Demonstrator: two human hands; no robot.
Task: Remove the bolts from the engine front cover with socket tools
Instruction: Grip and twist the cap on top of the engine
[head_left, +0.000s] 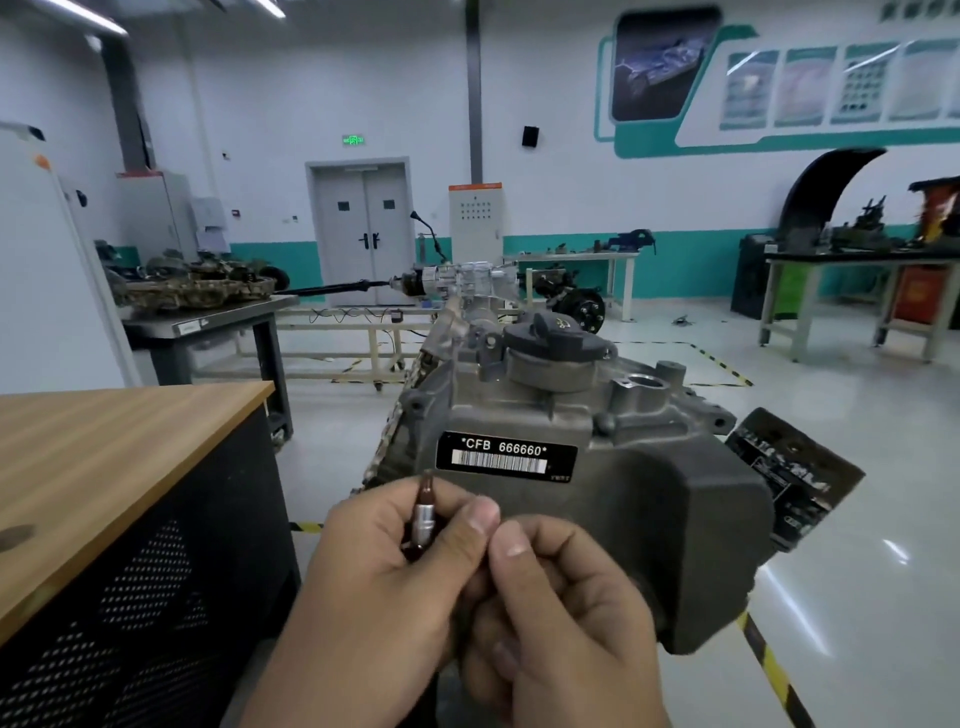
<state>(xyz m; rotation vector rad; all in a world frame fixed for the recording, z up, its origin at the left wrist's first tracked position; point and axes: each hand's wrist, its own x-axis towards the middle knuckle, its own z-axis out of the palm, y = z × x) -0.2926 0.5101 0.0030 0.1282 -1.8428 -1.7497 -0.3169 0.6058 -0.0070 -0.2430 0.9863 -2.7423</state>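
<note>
No bolts can be judged removed; the work seems at tool preparation. At lower centre, the left hand (379, 561) pinches a small silver-and-brown socket bit (423, 512), while the right hand (561, 597) curls beside it, its grasp unclear. The grey cast-metal engine front cover (623, 493), bearing a black barcode label (506, 456), fills centre-right.

- Engine (597, 467) centre of the frame, label plate (506, 457) on its near face, cap (553, 340) on top.
- Both hands low centre, before the engine: left hand (384, 587) beside right hand (566, 618), touching.
- Bit (425, 512) upright in left hand's fingers.
- Wooden bench (104, 457) at left.
- Double door (363, 234) behind, upper centre.
- Worktable (857, 270) far right.
</note>
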